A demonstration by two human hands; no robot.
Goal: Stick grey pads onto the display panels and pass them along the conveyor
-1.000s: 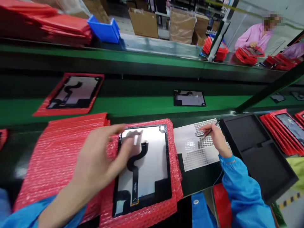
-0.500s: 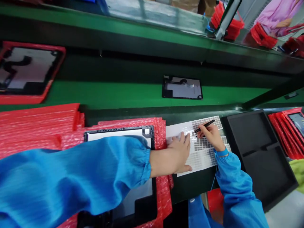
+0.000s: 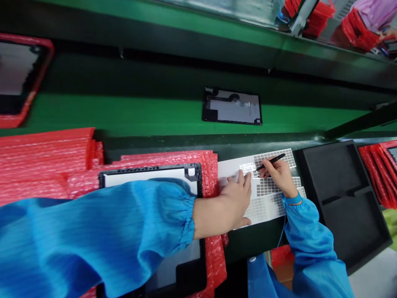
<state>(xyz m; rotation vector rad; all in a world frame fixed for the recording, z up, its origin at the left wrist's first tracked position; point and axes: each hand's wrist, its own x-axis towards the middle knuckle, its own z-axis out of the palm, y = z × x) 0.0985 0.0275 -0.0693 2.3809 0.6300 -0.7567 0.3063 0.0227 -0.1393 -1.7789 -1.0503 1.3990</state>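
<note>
My left hand (image 3: 237, 200) lies with spread fingers on white sticker sheets (image 3: 231, 166), pressing their left part to the dark green bench. In my right hand (image 3: 281, 176) is a slim black pen-shaped tool (image 3: 272, 161), gripped near its lower end, its tip at the small grey squares (image 3: 268, 188) printed in a grid on the sheets. Whether it is a pen or tweezers I cannot tell. Under my left forearm is a display panel (image 3: 186, 173) with a black frame, partly covered by the blue sleeve, on red bubble-wrap pouches (image 3: 211, 174).
A black foam tray (image 3: 333, 165) stands right of the sheets, with more red pouches (image 3: 376, 174) beyond it. Red pouches (image 3: 46, 153) are piled at left. A smaller panel (image 3: 232, 106) lies on the green shelf. Another person's pink sleeve (image 3: 376, 12) shows at top right.
The view has shifted slightly, so the shelf items appear higher and further left. Both hands stay over the sheets; the black tool's tip remains among the squares.
</note>
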